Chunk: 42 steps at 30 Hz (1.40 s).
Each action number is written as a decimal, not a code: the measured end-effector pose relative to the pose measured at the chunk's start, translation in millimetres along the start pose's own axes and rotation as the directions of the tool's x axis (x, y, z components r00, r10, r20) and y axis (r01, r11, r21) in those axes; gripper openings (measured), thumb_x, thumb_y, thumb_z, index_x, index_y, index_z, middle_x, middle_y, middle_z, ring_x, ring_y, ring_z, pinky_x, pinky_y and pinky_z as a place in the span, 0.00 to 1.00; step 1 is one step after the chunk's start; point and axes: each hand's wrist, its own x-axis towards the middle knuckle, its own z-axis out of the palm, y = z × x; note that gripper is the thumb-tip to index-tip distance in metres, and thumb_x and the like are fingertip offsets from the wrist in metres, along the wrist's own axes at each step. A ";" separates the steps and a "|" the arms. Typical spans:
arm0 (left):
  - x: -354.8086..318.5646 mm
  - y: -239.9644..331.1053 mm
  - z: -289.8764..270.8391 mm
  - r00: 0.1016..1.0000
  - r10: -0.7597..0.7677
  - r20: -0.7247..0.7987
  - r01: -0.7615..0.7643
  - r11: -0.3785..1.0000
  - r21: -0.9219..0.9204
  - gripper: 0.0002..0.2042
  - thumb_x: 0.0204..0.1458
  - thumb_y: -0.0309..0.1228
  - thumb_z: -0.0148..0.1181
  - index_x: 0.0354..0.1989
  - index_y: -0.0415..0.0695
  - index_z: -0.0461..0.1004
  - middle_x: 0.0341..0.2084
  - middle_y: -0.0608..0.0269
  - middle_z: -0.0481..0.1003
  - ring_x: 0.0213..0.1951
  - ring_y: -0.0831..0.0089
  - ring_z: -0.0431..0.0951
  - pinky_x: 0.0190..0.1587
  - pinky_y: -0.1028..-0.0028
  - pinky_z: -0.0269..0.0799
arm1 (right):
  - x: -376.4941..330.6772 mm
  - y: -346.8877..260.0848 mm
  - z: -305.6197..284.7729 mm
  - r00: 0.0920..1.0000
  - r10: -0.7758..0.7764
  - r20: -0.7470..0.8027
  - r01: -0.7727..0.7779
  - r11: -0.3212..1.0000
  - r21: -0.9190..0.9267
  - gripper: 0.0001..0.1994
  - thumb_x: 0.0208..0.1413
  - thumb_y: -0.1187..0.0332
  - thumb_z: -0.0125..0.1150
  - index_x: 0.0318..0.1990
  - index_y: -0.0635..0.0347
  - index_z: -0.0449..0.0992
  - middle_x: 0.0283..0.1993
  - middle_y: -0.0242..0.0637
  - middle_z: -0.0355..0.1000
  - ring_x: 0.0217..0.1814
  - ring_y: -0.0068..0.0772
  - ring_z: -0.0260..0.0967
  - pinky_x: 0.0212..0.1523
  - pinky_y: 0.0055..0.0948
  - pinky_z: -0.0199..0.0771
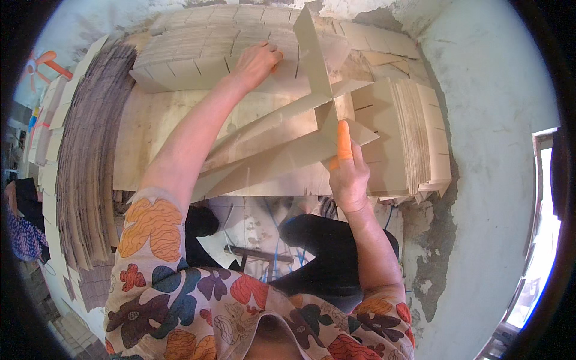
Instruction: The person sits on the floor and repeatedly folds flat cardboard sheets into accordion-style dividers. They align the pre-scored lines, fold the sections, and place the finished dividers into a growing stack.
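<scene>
A cardboard partition [264, 157] of interlocked strips is raised over the near half of the wooden tabletop [153, 123], grasped by the right hand [350, 177] close to its crossing. Its two long strips slant from lower left to upper right, and the cross strip [312, 51] points away from the body. The right hand is nearer the joint; the left hand [258, 63] is beyond the long strips, left of the cross strip's far end — its fingers curled at the top of the rear stack of slotted strips [186, 69]. Whether they pinch a strip, I cannot tell. An orange finger cover [344, 141] sheathes the right index finger. More slotted cardboard [405, 135] stands at the right, and a tall pile [93, 150] flanks the left. No brand, label or writing is legible on the cardboard; the shirt [180, 294] bears only printed flowers.
</scene>
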 end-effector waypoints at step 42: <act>3.7 22.4 -19.9 0.946 -0.052 0.321 0.009 0.991 0.133 0.13 0.48 0.24 0.54 0.44 0.45 0.69 0.26 0.56 0.75 0.34 0.58 0.77 0.33 0.61 0.73 | -6.7 2.3 -7.7 1.000 0.002 0.026 -0.003 1.000 0.010 0.29 0.38 0.83 0.58 0.55 0.67 0.66 0.50 0.50 0.68 0.29 0.48 0.73 0.27 0.37 0.77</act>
